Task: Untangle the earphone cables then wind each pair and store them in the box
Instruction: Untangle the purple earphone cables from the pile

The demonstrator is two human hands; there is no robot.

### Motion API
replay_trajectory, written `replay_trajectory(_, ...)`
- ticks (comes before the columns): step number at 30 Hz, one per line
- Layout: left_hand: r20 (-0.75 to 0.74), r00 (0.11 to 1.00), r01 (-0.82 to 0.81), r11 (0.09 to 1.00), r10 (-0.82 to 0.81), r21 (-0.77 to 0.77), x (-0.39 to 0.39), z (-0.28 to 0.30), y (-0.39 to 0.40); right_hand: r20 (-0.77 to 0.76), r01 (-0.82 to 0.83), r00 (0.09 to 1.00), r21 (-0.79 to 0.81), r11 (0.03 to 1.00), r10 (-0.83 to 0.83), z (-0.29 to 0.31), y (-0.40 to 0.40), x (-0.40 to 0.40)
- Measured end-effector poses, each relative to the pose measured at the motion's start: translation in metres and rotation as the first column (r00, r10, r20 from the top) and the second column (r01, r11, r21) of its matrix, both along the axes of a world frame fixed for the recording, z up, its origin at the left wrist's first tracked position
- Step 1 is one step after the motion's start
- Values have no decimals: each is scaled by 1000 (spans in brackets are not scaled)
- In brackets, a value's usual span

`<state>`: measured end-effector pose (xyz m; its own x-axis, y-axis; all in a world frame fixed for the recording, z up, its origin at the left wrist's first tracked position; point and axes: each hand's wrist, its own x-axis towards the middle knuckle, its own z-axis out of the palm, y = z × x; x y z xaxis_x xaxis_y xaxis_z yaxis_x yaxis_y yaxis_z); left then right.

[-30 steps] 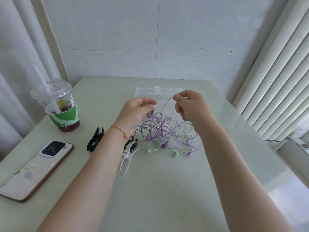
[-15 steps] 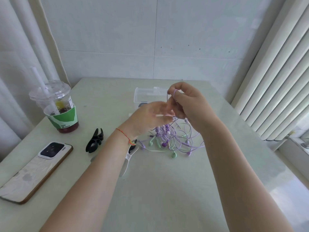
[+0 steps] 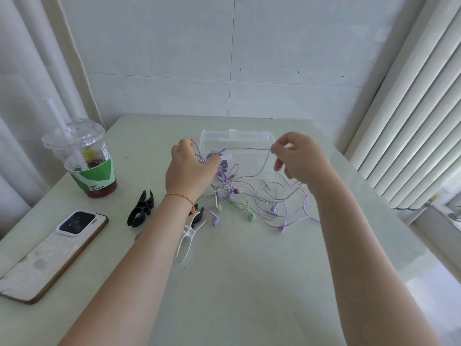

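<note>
While my left hand (image 3: 192, 168) pinches a purple cord near the knot at the middle of the frame, my right hand (image 3: 300, 158) pinches the same cord further along, so a short length runs taut between them in front of the box (image 3: 239, 141). Both hands are closed on cable, fingers curled, and held apart from each other above the surface (image 3: 237, 283).

From here I think the job is to follow this one cord, not to pull. If I tug harder, the knot under my left hand will likely tighten, since thin rubbery cords grip each other. Better to keep the left hand steady as an anchor, let the right slide along the cord toward its free end, and lift each loop it crosses over and off. An earbud is the bulky part, so it should be fed back through a loop rather than dragged.

Below my hands the tangle of cables (image 3: 249, 196) lies on the surface at the centre of the frame, purple and green cords mixed, with several earbuds spread loose at its lower edge. Looser coils fan out to the right, under my right wrist, and those look easiest to free first. Nothing is wound yet, and I cannot tell whether the box, just behind the tangle, holds anything.

Lower left of the tangle lie a white clip (image 3: 189, 236) and a black clip (image 3: 141, 209). Further left sit a phone (image 3: 50, 253) and, in the upper left, a drink cup (image 3: 87, 158).
</note>
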<state>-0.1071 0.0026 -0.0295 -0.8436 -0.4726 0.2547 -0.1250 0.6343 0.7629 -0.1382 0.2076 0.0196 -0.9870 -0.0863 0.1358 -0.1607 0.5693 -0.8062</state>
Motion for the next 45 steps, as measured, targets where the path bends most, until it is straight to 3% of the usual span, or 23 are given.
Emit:
replay_trajectory(2,-37,997,-64,998,63,-25,-1,1,-2,101,-85,993,241,967,62,0,6,1)
replay_trajectory(3,-9,998,-70,994,69,-85,-2,1,-4,144,-124,986,283,951,86,0,7,3)
replay_trajectory(6,127,992,20,982,4,-190,-4,5,-6,188,-180,973,249,952,135,5,6,7)
replay_trajectory(8,44,999,-12,994,16,-108,-2,9,-3,203,-234,961,224,946,189,8,4,11)
replay_trajectory(10,-158,987,-44,999,44,6,1,13,3,211,-282,948,198,939,240,10,1,14)
replay_trajectory(12,-247,962,155,976,-115,150,3,18,11,212,-328,933,165,930,292,10,-3,16)
replay_trajectory(15,-123,844,534,796,-522,287,10,25,26,200,-381,915,145,913,351,9,-9,21)
replay_trajectory(17,-48,743,645,694,-668,319,12,21,30,167,-372,923,155,915,347,10,-11,22)
replay_trajectory(18,-4,737,644,702,-676,304,12,19,29,143,-344,935,151,927,323,11,-10,22)
replay_trajectory(21,51,828,548,826,-558,136,6,9,16,-5,-176,984,99,979,177,10,-7,15)
replay_trajectory(24,90,907,421,899,-412,-119,2,4,3,-161,0,987,-101,995,-16,7,-6,6)
replay_trajectory(26,92,924,382,911,-371,-157,1,2,-2,-215,91,968,-171,981,-128,6,-4,0)
replay_trajectory(28,72,925,380,914,-373,-141,1,2,-4,-226,158,959,-86,984,-173,3,0,-5)
replay_trajectory(30,46,919,395,910,-392,-125,1,3,-1,-216,209,960,119,971,-180,-2,3,-6)
replay_trajectory(32,31,908,418,900,-417,-123,3,5,6,-240,174,963,201,964,-123,-3,1,-4)
replay_trajectory(35,57,879,476,877,-473,-66,6,6,18,-265,-48,961,136,990,83,-1,-15,6)
replay_trajectory(41,23,866,496,853,-499,-165,7,8,25,187,-400,913,235,886,362,-5,-31,20)
replay_trajectory(45,1,876,480,869,-483,-120,5,5,22,209,-367,927,318,874,313,-4,-27,18)
